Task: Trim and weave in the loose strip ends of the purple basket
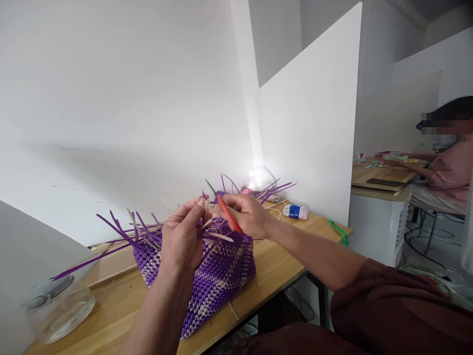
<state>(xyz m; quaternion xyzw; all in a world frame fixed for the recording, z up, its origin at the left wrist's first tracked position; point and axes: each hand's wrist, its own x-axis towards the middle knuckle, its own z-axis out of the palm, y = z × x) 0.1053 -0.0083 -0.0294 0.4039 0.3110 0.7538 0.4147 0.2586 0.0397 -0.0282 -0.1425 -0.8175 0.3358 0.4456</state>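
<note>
A woven basket [221, 281] in purple and cream stands on the table, loose strips sticking up around its rim. Above its near rim, my left hand [181, 234] pinches the ends of one or more strips, purple and pale, between thumb and fingers. Close beside it, my right hand [249, 216] is closed around a thin tool with an orange-red handle [229, 216] and a dark, slender tip that points up and left. Whether it is an awl or a closed blade, I cannot tell. Long purple strips [118, 231] spread out to the left.
On the wooden table [273, 254] a glass jar [61, 310] stands at left. A ball of yarn with a blue label [295, 212] and a green cord [338, 231] lie at right. A bright lamp [260, 177] glows behind. Past the white partition [314, 123], another person [449, 162] sits working.
</note>
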